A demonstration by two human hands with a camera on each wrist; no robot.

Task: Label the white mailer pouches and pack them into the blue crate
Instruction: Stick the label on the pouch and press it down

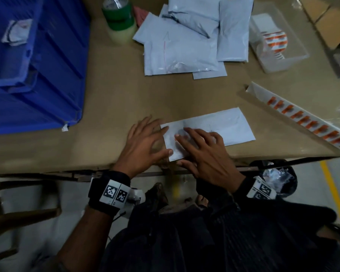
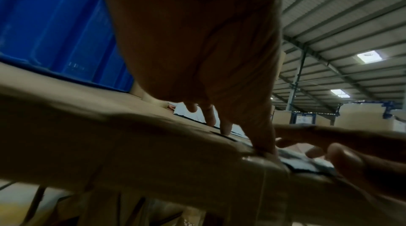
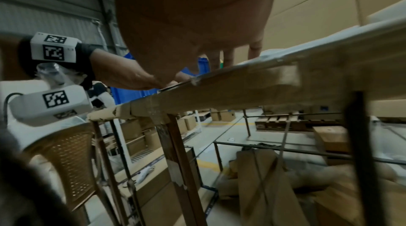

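Note:
A white mailer pouch (image 1: 224, 126) lies flat near the table's front edge. My left hand (image 1: 145, 142) rests on the pouch's left end, fingers spread, thumb on its near corner. My right hand (image 1: 202, 148) presses flat on the same end with straight fingers; whatever lies under them is hidden. The blue crate (image 1: 33, 61) stands at the far left. A pile of white pouches (image 1: 186, 38) sits at the back. In the left wrist view my left fingers (image 2: 226, 125) touch the table (image 2: 131, 143) beside the crate (image 2: 54, 30).
A strip of orange labels (image 1: 310, 122) lies on the right. A clear tray (image 1: 283, 63) holding a label roll (image 1: 275, 42) sits at the back right. A green-banded bottle (image 1: 120, 18) stands by the crate. A brown chair (image 3: 66, 160) is beside the table.

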